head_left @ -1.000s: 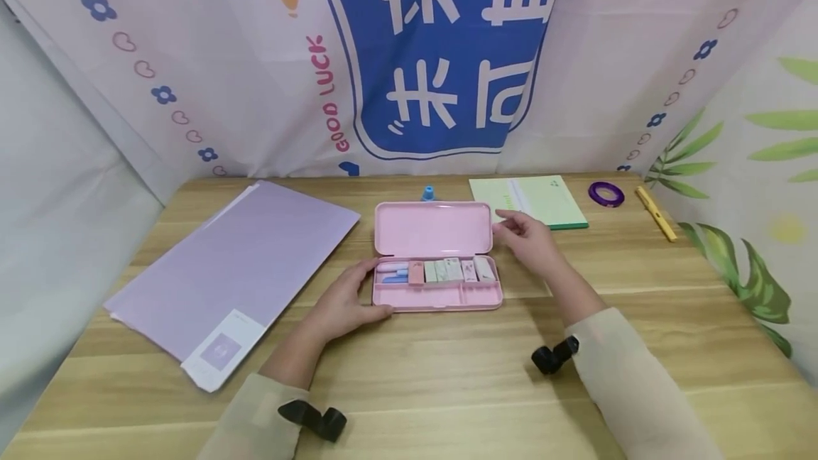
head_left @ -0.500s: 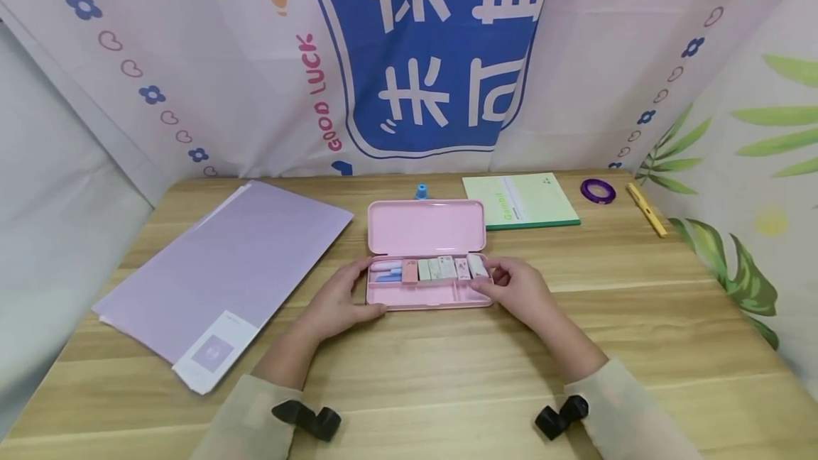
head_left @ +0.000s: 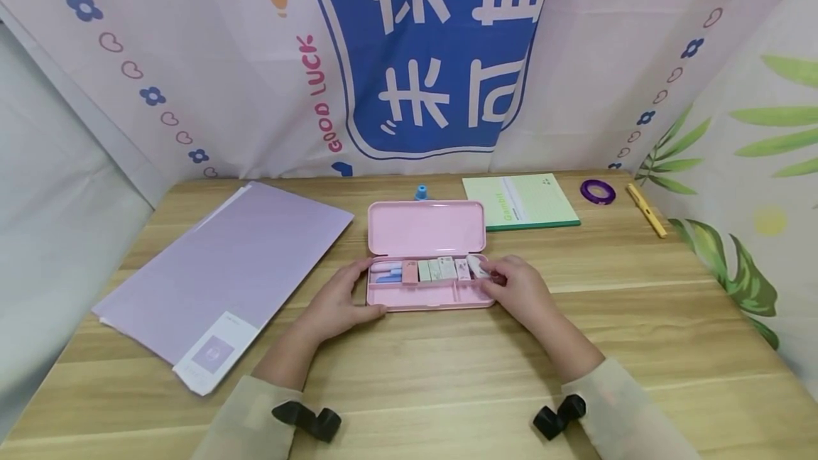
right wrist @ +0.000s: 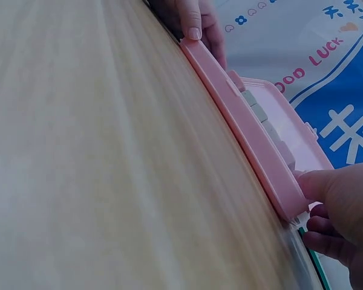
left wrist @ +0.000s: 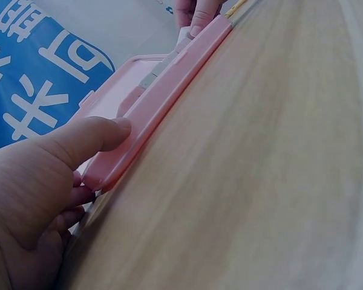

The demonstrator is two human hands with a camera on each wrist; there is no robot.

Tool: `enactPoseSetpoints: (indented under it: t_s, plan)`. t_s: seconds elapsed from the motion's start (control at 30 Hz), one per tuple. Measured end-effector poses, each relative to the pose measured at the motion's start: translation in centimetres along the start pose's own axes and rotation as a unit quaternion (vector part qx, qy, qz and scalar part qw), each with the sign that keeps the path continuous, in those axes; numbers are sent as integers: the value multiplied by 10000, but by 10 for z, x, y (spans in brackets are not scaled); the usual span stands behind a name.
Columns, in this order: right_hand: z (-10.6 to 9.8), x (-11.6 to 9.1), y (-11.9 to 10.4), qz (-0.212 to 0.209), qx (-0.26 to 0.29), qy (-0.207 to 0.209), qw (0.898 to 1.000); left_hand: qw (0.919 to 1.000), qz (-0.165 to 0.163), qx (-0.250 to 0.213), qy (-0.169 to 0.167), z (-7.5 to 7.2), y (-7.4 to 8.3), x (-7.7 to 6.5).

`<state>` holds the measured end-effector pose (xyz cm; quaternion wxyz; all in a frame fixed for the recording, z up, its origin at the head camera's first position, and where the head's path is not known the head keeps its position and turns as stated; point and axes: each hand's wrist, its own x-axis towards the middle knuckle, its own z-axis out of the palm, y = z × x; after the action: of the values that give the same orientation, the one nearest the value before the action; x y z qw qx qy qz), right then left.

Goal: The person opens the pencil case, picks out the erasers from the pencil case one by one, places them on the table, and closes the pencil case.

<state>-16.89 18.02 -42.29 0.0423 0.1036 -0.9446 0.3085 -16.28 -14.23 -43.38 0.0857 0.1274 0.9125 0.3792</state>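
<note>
A pink pencil case (head_left: 415, 297) lies with its lid (head_left: 427, 227) raised in the middle of the table. In its back compartment stand several eraser blocks, one of them pink (head_left: 410, 272), beside blue and pale pens (head_left: 387, 277). My left hand (head_left: 339, 307) grips the case's left end, thumb (left wrist: 106, 134) on the front wall and fingers behind. At the right end, my right hand (head_left: 520, 293) pinches a tilted white eraser (head_left: 473, 263); its fingers partly hide it. The right thumb (right wrist: 317, 184) reaches over the case's end in the right wrist view.
Lilac sheets (head_left: 243, 254) with a white label lie on the left. Behind the case are a small blue object (head_left: 421, 192), partly hidden, and a pale green notebook (head_left: 530, 201). A purple tape roll (head_left: 598, 192) and a yellow pen (head_left: 647, 210) lie far right.
My right hand has come from beside the lid down to the case's right end. The white eraser there now leans more. My left hand stays on the left end.
</note>
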Motion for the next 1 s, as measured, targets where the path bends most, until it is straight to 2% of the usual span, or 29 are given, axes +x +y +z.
enactPoseSetpoints:
  t_s: [0.23,0.47,0.67,0.8,1.0]
  plan:
    - [-3,-2,0,31,-35,174,9998,10000,31,1,11,1,1,0]
    - [-10,-5,8,598,832,164,9946,10000,2,1,-22,0,1,1]
    - [-14,-5,16,843,1285,76,9881,10000,-11,3,-26,-1,1,0]
    - [-14,-4,17,824,1235,55,9889,10000,-16,4,-26,-1,2,0]
    - [-15,-5,19,551,866,44,9947,10000,-46,-9,-29,0,3,0]
